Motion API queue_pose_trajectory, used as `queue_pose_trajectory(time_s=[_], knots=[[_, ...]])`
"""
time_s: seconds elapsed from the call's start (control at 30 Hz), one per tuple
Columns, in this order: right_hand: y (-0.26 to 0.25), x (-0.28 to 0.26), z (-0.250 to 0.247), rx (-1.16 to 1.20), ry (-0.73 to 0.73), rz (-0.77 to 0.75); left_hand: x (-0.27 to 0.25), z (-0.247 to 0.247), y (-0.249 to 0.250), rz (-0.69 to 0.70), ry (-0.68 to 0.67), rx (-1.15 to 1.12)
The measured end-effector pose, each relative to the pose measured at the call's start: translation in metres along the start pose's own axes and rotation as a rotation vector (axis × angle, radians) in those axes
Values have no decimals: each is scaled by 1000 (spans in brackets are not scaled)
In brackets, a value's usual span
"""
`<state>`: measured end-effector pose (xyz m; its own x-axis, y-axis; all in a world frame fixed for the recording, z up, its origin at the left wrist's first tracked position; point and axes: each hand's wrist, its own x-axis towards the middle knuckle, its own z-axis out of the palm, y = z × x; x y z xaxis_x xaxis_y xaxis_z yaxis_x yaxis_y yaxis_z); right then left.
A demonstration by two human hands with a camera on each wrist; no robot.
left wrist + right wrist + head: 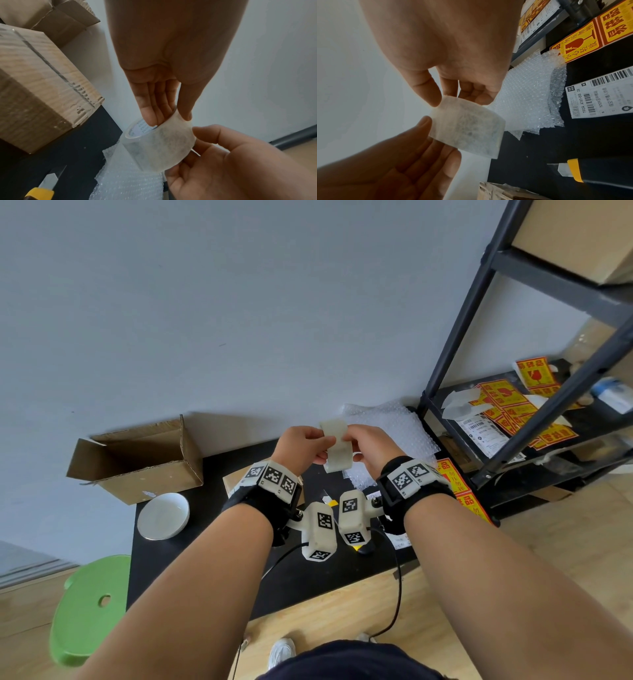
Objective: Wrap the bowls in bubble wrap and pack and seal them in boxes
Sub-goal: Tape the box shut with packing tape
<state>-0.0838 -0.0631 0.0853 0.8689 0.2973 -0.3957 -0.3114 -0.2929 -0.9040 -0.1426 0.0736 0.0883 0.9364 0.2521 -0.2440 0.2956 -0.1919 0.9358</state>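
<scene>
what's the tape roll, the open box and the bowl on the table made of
Tape roll: looks like clear plastic film, cloudy where layered, on a printed, probably paper core.
Open box: corrugated cardboard, matte brown; a neighbouring box's torn edge shows fluting.
Bowl: smooth glossy white with a thin rim, likely ceramic, possibly melamine.

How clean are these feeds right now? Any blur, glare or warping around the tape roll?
Head view: evenly lit, sharp, but the wide lens bends the shelf frame. Left wrist view: the left hand looms large, the tape roll is sharp, the sealed box is smeared. Right wrist view: the right hand is soft, the label readable. No glare.
</scene>
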Motion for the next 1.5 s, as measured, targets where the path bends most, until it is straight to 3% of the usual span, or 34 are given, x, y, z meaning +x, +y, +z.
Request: queue_pose_trajectory(time_s=[0.67, 0.93, 1.03, 1.13, 1.3, 1.5], knots=[[-3, -4, -1, -117, -9, -50, 5, 4, 1, -19, 22, -76], [3, -5, -3, -166, -56, -43, 15, -6, -8, -105, 76, -174], [7, -2, 0, -174, -83, -51, 18, -6, -12, -91, 150, 110], [9, 0, -1, -184, -85, -40, 13, -5, -10, 9, 237, 428], [11, 4, 0, -201, -97, -3, 9, 2, -7, 213, 127, 607], [10, 3, -3, -249, -103, -3, 7, 12, -7, 305, 224, 750]])
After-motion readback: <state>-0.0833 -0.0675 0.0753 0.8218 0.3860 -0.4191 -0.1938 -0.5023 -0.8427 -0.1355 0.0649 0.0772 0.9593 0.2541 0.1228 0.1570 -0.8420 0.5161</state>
